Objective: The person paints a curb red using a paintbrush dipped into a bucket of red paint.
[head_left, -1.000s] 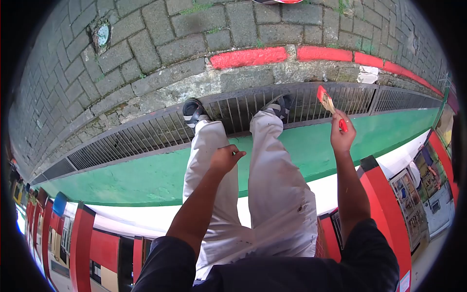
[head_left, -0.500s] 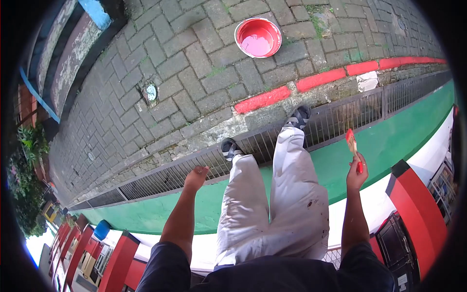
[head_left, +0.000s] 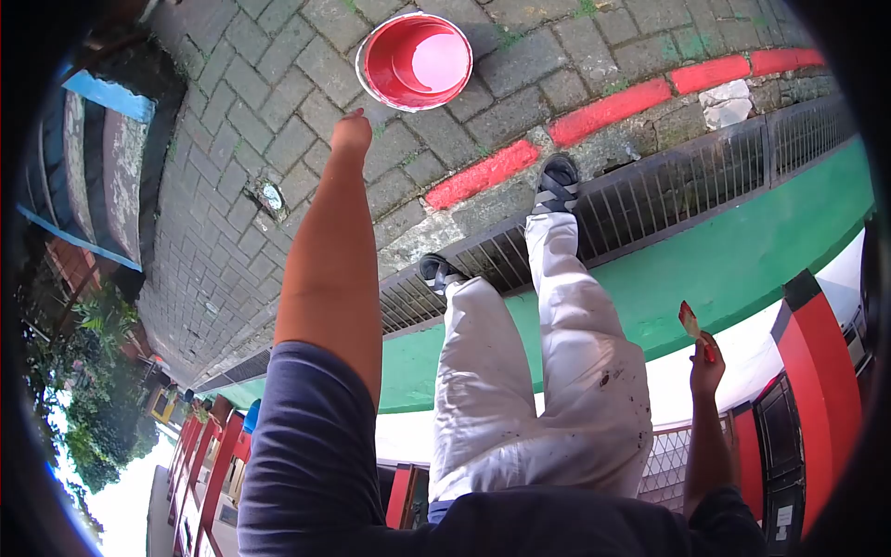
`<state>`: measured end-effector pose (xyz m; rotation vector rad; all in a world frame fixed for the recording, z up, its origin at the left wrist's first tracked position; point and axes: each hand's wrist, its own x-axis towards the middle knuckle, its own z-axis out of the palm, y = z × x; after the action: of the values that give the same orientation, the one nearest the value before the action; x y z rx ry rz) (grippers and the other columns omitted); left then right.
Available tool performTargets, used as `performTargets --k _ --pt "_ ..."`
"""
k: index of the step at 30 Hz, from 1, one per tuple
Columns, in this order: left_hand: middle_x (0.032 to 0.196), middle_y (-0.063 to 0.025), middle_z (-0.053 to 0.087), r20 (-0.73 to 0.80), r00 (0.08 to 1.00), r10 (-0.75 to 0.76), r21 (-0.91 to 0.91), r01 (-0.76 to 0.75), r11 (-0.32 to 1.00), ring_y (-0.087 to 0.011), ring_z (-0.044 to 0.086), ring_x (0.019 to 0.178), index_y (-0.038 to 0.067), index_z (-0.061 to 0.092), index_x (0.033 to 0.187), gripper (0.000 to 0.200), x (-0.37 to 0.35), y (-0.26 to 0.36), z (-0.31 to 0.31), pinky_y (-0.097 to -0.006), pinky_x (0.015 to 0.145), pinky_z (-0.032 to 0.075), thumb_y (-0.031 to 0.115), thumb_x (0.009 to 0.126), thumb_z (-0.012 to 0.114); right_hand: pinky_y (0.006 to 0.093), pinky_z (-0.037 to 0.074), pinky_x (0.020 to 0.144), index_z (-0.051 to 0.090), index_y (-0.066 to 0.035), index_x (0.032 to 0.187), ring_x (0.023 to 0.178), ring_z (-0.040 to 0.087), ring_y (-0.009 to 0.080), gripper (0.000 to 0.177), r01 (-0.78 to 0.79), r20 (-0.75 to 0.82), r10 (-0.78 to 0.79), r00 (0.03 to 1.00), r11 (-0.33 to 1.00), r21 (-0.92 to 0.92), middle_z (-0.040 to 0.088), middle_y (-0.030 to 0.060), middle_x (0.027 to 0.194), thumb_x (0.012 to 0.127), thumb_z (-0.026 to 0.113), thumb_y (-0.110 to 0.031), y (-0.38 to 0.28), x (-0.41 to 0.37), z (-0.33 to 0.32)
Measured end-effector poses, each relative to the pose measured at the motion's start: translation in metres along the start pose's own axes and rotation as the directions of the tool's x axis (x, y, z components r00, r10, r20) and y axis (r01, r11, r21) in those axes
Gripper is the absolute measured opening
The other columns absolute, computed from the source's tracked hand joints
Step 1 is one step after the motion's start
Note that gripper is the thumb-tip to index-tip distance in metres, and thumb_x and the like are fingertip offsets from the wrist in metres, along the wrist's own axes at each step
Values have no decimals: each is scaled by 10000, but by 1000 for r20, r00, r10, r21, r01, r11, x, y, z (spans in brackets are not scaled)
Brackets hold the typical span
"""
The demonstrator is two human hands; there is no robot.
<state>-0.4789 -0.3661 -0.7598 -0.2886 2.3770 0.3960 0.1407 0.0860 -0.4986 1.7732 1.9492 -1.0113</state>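
Observation:
My left hand [head_left: 352,132] is stretched out over the paving, just below the near left side of a red paint bucket [head_left: 415,61], with a small gap between them. Its fingers look drawn together, but whether they hold anything is too small to tell. Pinkish-red paint lies inside the bucket, whose rim is whitish. At the right, my right hand [head_left: 707,367] is closed round the handle of a paintbrush [head_left: 690,321], its bristles red and pointing up and away from me.
Red-painted kerb blocks [head_left: 611,111] run beyond my feet, with a whitish block [head_left: 726,104] among them. A metal drain grate [head_left: 650,214] lies along the green strip [head_left: 650,306]. Blue-edged steps [head_left: 109,97] stand at upper left.
My left arm has reached forward, bringing the hand near the bucket. The bucket appears larger and further left. My right hand with the brush sits slightly lower and further right.

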Motion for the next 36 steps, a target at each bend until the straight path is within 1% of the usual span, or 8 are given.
performTargets --k 5,9,10,15,22,26,29,36 --pt "1237 -122 663 59 997 -56 -489 77 869 -253 599 1149 69 589 1349 493 12 40 26 -377 988 440 143 863 628 246 524 604 669 -16 1178 750 594 92 259 -162 24 163 986 986 -44 657 45 940 978 609 -168 39 -5 -23" --pt "1251 -180 638 -351 919 -182 -160 133 978 -275 607 1149 7 588 1242 587 -35 90 17 -370 997 441 353 802 768 244 512 594 667 -41 1201 734 580 82 259 -172 42 173 984 985 -30 649 27 919 977 609 -157 43 -13 -8" --pt "1055 -166 699 -496 868 -26 -144 -52 988 -245 652 998 9 657 1057 466 -33 93 22 -365 911 484 399 823 759 245 514 598 666 -39 1204 740 584 85 263 -169 62 172 983 985 -43 652 30 924 975 610 -155 38 -14 -6" --pt "769 -102 701 -99 984 148 -417 -177 891 -183 649 719 -2 690 872 458 -79 136 -2 -327 692 503 456 869 719 268 479 618 663 -16 1204 664 564 98 286 -68 90 76 993 994 -88 638 39 813 953 612 -142 -3 -13 9" --pt "793 -63 667 -147 989 -11 -731 -101 675 -134 583 724 -65 697 913 483 -83 30 -72 -300 671 466 417 933 665 250 513 622 653 -6 1221 740 577 92 274 67 23 -65 998 993 -94 673 72 1023 984 600 -133 -32 -25 -3" --pt "707 12 569 -88 990 110 -698 -141 702 -104 523 679 83 604 733 402 -93 -27 -123 -259 604 383 416 958 625 248 504 602 654 -20 1230 727 571 82 277 92 0 -95 996 971 -222 677 59 1015 981 605 -132 -42 -56 5" --pt "962 -186 723 -46 991 129 -437 -136 889 -314 682 954 67 745 1002 470 -81 -86 -123 -383 883 503 498 946 566 253 489 578 667 -30 1203 651 571 90 256 188 98 -161 982 881 -434 699 51 970 971 596 -110 -58 -72 17" --pt "1053 -185 715 26 995 93 -557 -63 828 -341 668 1034 32 689 1113 393 -60 -204 -121 -419 935 487 363 962 538 264 514 519 689 -30 1158 672 627 119 233 314 148 -279 949 791 -525 710 88 975 947 598 -68 -106 -127 27"
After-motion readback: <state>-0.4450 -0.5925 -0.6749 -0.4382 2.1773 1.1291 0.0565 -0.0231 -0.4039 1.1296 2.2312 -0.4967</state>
